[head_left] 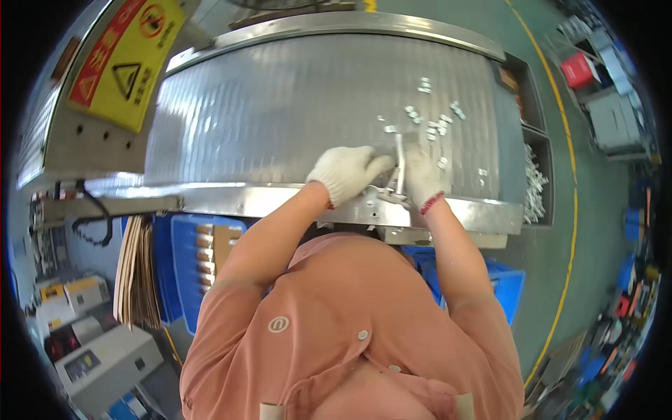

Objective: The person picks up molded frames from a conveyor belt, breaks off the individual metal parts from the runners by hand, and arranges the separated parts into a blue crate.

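Observation:
My left hand [348,173], in a white knit glove, is over the near edge of the metal conveyor [280,105]. Its fingers are curled and point right; what sits at their tips is too blurred to name. My right hand [422,176], gloved with a red cuff, is just across from it, its fingers smeared by motion. A slim pale metal bar [400,162] stands between the two hands, close to the right fingers. Below it, several small metal pieces [392,196] lie at the conveyor's steel rim. Farther out, small shiny metal parts [439,126] are scattered on the surface.
A grey bin of metal parts [535,185] stands at the conveyor's right end. Blue crates [183,269] are on both sides of my body, with cardboard sheets [136,273] at the left. A machine housing with a yellow warning sign [129,66] rises at the upper left.

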Demonstrator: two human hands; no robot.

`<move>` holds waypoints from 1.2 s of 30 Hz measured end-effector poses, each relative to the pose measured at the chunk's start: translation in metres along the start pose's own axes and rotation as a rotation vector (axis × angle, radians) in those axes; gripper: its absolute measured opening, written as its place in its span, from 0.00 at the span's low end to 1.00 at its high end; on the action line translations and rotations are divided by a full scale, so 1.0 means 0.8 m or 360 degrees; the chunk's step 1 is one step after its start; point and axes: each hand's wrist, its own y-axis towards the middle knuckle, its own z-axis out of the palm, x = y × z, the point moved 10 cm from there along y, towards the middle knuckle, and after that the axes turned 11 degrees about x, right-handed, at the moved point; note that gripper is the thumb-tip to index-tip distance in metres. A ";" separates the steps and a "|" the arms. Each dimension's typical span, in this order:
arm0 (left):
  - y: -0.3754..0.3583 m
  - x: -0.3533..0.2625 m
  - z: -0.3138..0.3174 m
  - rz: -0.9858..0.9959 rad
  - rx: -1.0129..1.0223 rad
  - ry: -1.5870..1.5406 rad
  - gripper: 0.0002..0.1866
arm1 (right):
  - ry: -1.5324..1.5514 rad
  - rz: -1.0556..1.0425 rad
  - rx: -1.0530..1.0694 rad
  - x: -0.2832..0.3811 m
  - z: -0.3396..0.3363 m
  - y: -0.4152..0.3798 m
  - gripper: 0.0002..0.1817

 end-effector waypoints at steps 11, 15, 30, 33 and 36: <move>0.022 -0.067 0.004 0.0189 0.0006 0.0581 0.31 | 0.0415 0.0601 -0.0102 -0.015 -0.053 -0.038 0.45; 0.036 -0.073 0.024 0.0209 -0.0035 0.0785 0.28 | -0.0552 0.0573 -0.0287 0.033 -0.118 -0.069 0.46; 0.159 0.130 0.016 -0.0312 -0.0324 -0.1259 0.45 | 0.1234 0.1021 -0.1904 -0.254 -0.237 -0.478 0.46; 0.205 0.056 0.019 -0.0228 -0.0360 -0.1065 0.45 | 0.1248 0.1033 -0.2057 -0.269 -0.190 -0.516 0.46; 0.260 -0.033 0.035 -0.0172 -0.0193 -0.0964 0.44 | 0.1190 0.1180 -0.2057 -0.264 -0.170 -0.570 0.49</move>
